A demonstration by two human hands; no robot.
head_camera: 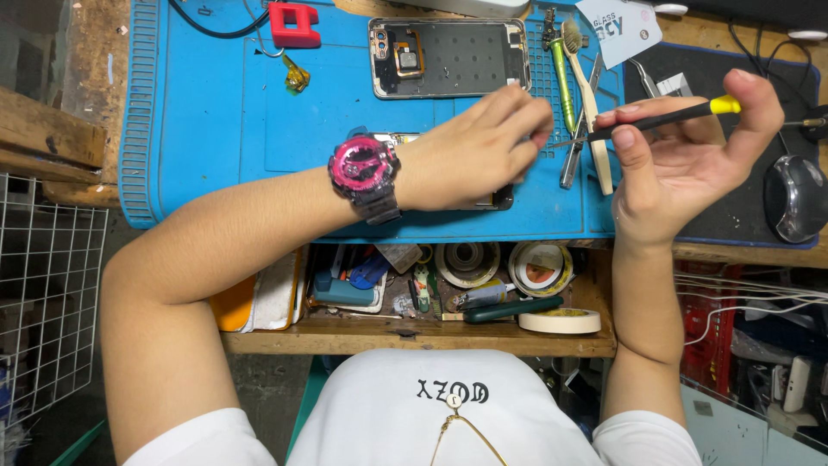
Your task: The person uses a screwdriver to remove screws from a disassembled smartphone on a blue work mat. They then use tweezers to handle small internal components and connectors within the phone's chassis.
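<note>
Two hands meet over the blue mat

Down below the table edge, the open drawer is packed: rolls of tape, a green-handled tool, a blue gadget, and a stack of orange and white pads at its left end. Up top, the blue work mat carries an opened phone back with its camera module showing, a red block, and a row of tweezers and a brush.

The right hand is raised palm-up, fingers clenched around a black screwdriver with a yellow collar, tip pointing left. The left hand, pink watch on the wrist, reaches across with forearm angled over the mat, fingers pinched together right at the screwdriver's tip; whether they grasp anything tiny, I cannot tell. Beneath that hand lies a second phone, mostly hidden
</note>
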